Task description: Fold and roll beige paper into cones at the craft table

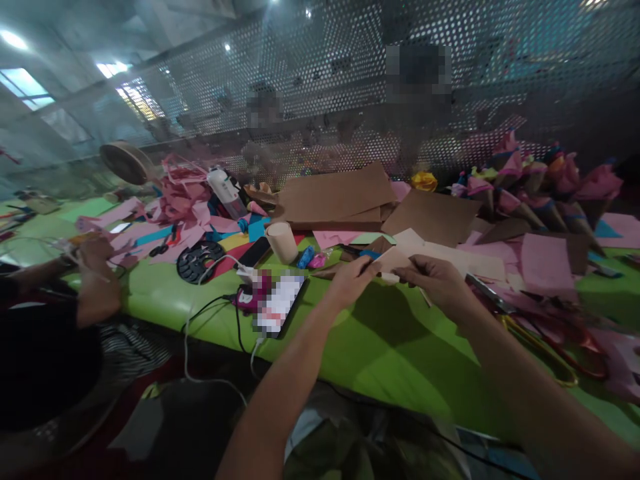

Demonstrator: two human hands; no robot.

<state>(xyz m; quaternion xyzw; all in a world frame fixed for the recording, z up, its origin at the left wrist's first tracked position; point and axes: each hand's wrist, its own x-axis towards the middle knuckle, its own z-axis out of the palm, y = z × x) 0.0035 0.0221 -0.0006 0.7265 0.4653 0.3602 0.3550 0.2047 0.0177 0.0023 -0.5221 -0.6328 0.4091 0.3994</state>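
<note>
Both my hands are raised over the green table and hold a small piece of light brown paper between them. My left hand pinches its left edge with closed fingers. My right hand is curled round its right side. A thin stick pokes out under my right hand; I cannot tell what it is.
Brown card sheets, pink paper scraps, a paper cup, a phone on a cable, scissors and paper cones with flowers lie about. Another person's hands work at the left. A perforated screen stands behind.
</note>
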